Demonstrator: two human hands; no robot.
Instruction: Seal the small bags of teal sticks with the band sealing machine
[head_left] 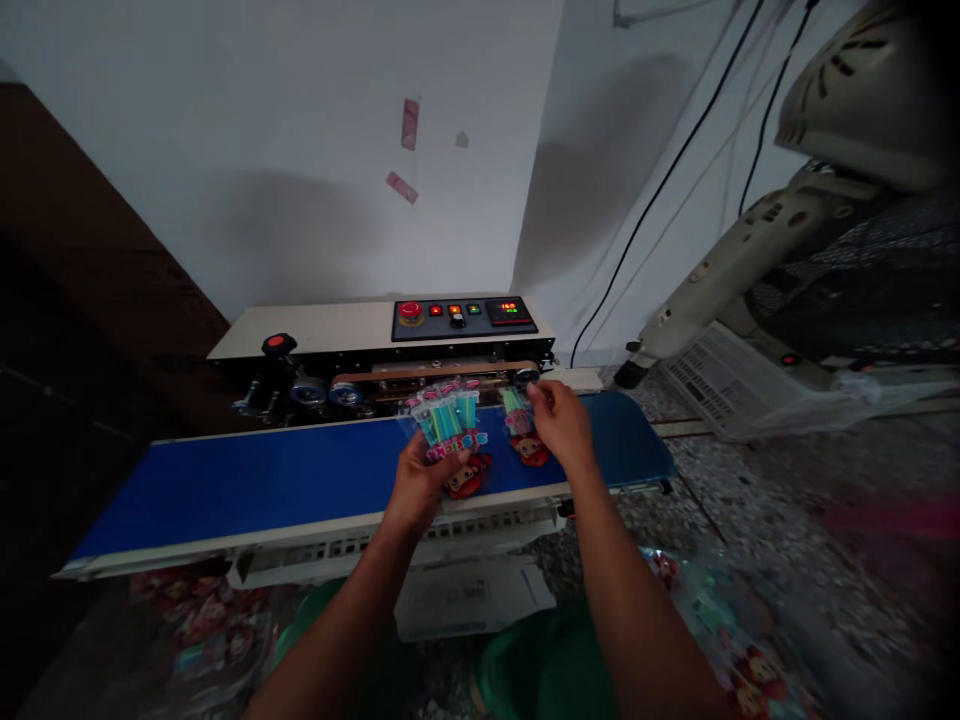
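My left hand [421, 482] grips a fanned stack of clear plastic packets [450, 425], which hold blue-green sticks and a red-haired cartoon head at the bottom. The stack is over the blue conveyor belt [285, 480]. To its right, my right hand [559, 425] pinches the upper edge of a single packet [526, 440] of the same kind, with its top close to the band of the sealing machine [442, 375]. Its cartoon head lies over the belt.
The machine's control panel [465, 318] has a red knob and lit digits. More packets lie in a bag [217, 630] at lower left and a bag [750, 640] at lower right. A grey fan [720, 260] and a white crate [735, 385] stand at right.
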